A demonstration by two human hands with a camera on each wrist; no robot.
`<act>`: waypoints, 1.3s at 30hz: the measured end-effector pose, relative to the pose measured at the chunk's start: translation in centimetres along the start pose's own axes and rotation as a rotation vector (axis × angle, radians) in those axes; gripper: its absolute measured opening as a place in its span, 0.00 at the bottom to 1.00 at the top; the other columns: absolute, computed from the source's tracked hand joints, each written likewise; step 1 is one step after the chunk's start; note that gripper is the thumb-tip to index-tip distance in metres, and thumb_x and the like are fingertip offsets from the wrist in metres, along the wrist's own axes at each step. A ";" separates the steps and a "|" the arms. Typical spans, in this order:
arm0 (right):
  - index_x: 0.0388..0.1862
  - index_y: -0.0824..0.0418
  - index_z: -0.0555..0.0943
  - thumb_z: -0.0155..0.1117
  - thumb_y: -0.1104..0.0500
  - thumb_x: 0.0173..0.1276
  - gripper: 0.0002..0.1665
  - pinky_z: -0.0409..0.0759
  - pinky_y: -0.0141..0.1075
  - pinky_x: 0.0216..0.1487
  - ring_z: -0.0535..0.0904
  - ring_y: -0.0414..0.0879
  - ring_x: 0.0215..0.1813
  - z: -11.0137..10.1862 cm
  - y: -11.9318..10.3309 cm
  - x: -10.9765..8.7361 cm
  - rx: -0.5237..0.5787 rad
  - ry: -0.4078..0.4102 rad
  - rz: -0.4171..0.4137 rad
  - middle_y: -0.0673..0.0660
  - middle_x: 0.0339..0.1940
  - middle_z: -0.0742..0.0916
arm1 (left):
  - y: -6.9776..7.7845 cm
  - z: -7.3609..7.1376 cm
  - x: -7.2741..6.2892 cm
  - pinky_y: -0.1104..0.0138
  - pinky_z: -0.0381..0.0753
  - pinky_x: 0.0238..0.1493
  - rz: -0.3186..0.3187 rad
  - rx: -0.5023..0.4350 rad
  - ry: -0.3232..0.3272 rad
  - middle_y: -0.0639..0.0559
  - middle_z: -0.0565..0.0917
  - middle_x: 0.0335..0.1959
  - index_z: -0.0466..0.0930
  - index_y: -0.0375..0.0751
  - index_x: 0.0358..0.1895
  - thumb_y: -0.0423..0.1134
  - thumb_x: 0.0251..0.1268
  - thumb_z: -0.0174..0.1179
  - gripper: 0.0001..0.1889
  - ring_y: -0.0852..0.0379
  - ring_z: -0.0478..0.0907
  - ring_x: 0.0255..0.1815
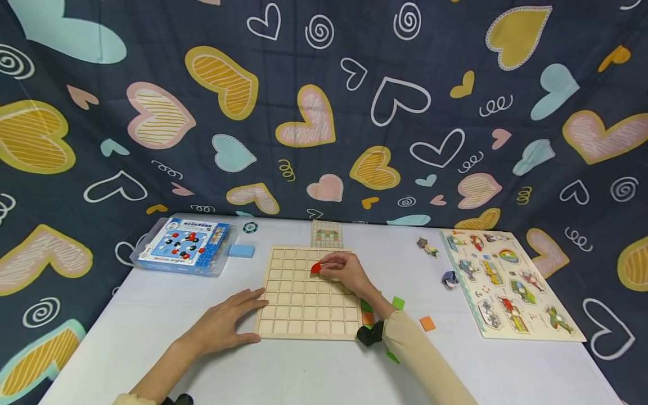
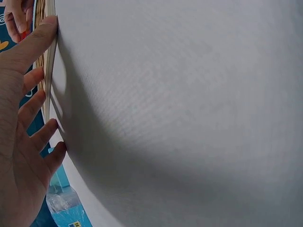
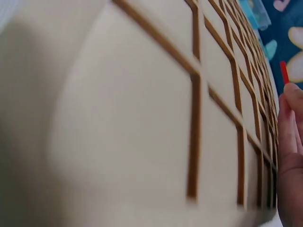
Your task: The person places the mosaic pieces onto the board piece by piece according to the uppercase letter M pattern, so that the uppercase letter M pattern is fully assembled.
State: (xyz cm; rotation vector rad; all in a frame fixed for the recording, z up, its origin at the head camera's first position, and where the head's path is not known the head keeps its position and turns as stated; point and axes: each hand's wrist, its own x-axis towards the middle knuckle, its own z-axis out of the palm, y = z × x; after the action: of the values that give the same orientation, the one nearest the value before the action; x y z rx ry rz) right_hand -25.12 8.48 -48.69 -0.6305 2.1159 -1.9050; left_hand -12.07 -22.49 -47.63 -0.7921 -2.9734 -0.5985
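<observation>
A wooden grid board [image 1: 310, 312] lies flat on the table, its square compartments bare where I can see them. With its fingers and thumb spread, my left hand [image 1: 223, 323] rests against the board's left edge; the left wrist view shows the fingertips [image 2: 49, 21] touching that edge. Over the upper part of the grid, my right hand [image 1: 346, 271] pinches a small red piece [image 1: 316, 268] with a rounded side between thumb and fingers. In the right wrist view the red piece [image 3: 284, 72] appears edge-on, above the grid.
Behind the board stands a card with a grid picture [image 1: 327, 233]. Green tiles [image 1: 398, 302] and orange tiles [image 1: 427, 323] lie around my right forearm, partly hidden. A boxed set [image 1: 182, 244] and blue block [image 1: 241, 251] are at left; a picture puzzle [image 1: 506, 281] and small figures [image 1: 449, 279] at right.
</observation>
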 end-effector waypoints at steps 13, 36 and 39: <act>0.44 0.73 0.82 0.69 0.72 0.57 0.15 0.83 0.31 0.36 0.84 0.62 0.39 4.4 -0.1 1.1 -0.118 0.085 -0.080 0.69 0.38 0.86 | -0.1 -0.2 0.0 0.41 0.73 0.56 -0.009 -0.017 -0.019 0.49 0.66 0.71 0.74 0.50 0.63 0.65 0.52 0.63 0.37 0.39 0.63 0.69; 0.36 0.66 0.85 0.73 0.68 0.55 0.09 0.82 0.30 0.34 0.85 0.47 0.32 6.3 -0.4 2.4 -0.272 0.050 -0.070 0.60 0.31 0.88 | -0.2 -0.3 0.0 0.42 0.71 0.59 -0.029 -0.028 -0.051 0.49 0.65 0.71 0.72 0.51 0.65 0.66 0.53 0.62 0.37 0.40 0.62 0.70; 0.38 0.69 0.84 0.72 0.69 0.55 0.10 0.84 0.33 0.36 0.85 0.52 0.35 6.1 -0.5 2.3 -0.235 0.048 -0.083 0.63 0.34 0.88 | -0.2 -0.3 0.0 0.42 0.72 0.58 -0.031 -0.021 -0.052 0.49 0.65 0.71 0.72 0.51 0.65 0.67 0.53 0.61 0.37 0.40 0.62 0.70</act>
State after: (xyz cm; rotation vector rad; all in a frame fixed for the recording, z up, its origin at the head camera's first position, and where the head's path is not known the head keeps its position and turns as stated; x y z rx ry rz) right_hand -24.35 1.99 -48.74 -0.7369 2.4013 -1.7419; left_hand -12.20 -22.73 -47.44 -0.7770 -3.0369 -0.6216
